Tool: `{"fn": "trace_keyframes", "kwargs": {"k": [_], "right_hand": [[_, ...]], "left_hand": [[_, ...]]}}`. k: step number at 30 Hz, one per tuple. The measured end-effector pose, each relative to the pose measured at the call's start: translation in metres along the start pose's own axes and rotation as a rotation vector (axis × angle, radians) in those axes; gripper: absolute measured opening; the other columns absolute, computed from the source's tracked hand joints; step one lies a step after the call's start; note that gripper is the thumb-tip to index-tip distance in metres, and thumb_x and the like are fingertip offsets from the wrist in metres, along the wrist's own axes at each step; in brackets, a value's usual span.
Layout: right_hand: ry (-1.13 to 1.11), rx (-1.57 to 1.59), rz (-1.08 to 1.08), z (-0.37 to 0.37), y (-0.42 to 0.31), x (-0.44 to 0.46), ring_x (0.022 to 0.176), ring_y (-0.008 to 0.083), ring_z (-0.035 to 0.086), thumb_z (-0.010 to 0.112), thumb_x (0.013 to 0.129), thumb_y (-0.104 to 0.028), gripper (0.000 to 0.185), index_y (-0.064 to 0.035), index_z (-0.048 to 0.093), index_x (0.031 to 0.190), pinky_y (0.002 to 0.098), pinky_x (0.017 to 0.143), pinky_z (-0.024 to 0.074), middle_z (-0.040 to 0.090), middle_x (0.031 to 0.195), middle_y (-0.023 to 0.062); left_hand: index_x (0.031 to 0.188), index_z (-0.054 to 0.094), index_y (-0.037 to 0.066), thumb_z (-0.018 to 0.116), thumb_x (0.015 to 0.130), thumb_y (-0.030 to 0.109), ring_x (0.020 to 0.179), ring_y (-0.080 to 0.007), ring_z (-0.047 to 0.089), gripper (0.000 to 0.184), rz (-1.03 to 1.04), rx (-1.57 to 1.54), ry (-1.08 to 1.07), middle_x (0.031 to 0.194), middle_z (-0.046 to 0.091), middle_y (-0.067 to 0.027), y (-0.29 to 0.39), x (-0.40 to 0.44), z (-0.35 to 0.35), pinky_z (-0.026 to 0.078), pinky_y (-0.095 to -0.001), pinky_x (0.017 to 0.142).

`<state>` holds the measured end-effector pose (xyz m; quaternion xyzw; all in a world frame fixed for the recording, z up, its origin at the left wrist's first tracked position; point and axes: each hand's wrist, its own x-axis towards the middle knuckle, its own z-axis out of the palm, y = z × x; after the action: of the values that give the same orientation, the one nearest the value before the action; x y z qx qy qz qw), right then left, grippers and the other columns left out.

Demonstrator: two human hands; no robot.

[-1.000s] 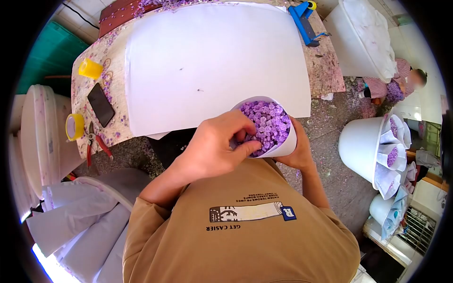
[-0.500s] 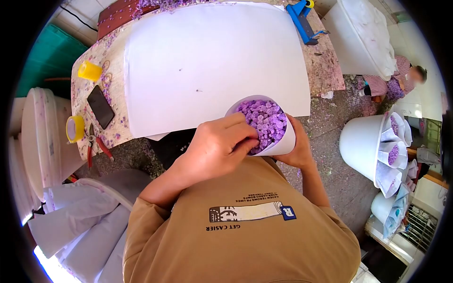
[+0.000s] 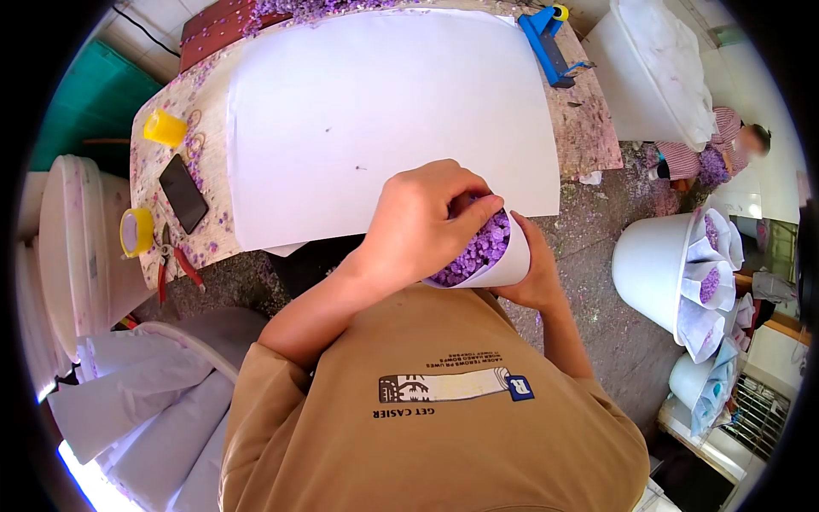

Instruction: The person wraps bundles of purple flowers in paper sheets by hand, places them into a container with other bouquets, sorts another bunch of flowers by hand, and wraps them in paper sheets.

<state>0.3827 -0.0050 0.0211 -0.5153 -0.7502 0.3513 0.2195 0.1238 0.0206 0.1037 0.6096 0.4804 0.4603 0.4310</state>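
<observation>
A bouquet of small purple flowers stands in a rolled white paper wrap, held close in front of my shirt. My right hand is wrapped round the right side of the paper, its fingers partly hidden behind it. Over the top of the bouquet, my left hand is closed in a pinch at the flowers and the far rim. What lies between thumb and fingers is hidden. Beyond the hands, large white paper sheets lie flat on the table, with tiny flower bits on top.
Tape rolls, a phone and red-handled pliers lie on the table's left. A blue tape dispenser sits at its far right. Right of me, a white bucket holds wrapped bouquets. Another person sits farther back.
My left hand has moved up and away from me, from the near left side of the flowers to over their far side. My right hand keeps its hold on the wrap.
</observation>
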Motion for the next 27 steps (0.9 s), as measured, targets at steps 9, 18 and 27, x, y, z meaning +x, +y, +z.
{"fn": "trace_keyframes", "kwargs": {"k": [9, 18, 27], "right_hand": [[0.022, 0.012, -0.012, -0.004, 0.001, -0.002, 0.118, 0.0389, 0.059, 0.093, 0.056, -0.027, 0.103, -0.0020, 0.045, 0.143, 0.0453, 0.101, 0.0481, 0.058, 0.129, 0.0213], [0.015, -0.028, -0.030, -0.004, 0.004, -0.004, 0.121, 0.0395, 0.057, 0.094, 0.055, -0.028, 0.105, -0.0020, 0.044, 0.144, 0.0456, 0.103, 0.0467, 0.058, 0.130, 0.0212], [-0.043, 0.110, -0.016, -0.039, -0.017, 0.024, 0.120, 0.0311, 0.062, 0.098, 0.049, -0.035, 0.108, -0.0019, 0.050, 0.140, 0.0437, 0.102, 0.0492, 0.062, 0.131, 0.0184]], "left_hand": [[0.091, 0.074, -0.003, 0.073, 0.088, 0.006, 0.070, -0.0108, 0.063, 0.010, -0.092, -0.081, 0.040, 0.082, 0.070, -0.0068, -0.005, 0.002, 0.002, 0.049, -0.0271, 0.064], [0.092, 0.071, -0.001, 0.070, 0.091, 0.003, 0.073, -0.0036, 0.058, 0.005, -0.152, -0.296, 0.073, 0.078, 0.065, 0.0009, -0.013, 0.003, 0.002, 0.046, -0.0213, 0.064], [0.138, 0.052, 0.005, 0.081, 0.077, 0.019, 0.139, -0.0361, 0.043, 0.070, -0.033, 0.254, -0.099, 0.140, 0.054, -0.0198, -0.074, -0.028, -0.046, 0.032, -0.0449, 0.117]]}}
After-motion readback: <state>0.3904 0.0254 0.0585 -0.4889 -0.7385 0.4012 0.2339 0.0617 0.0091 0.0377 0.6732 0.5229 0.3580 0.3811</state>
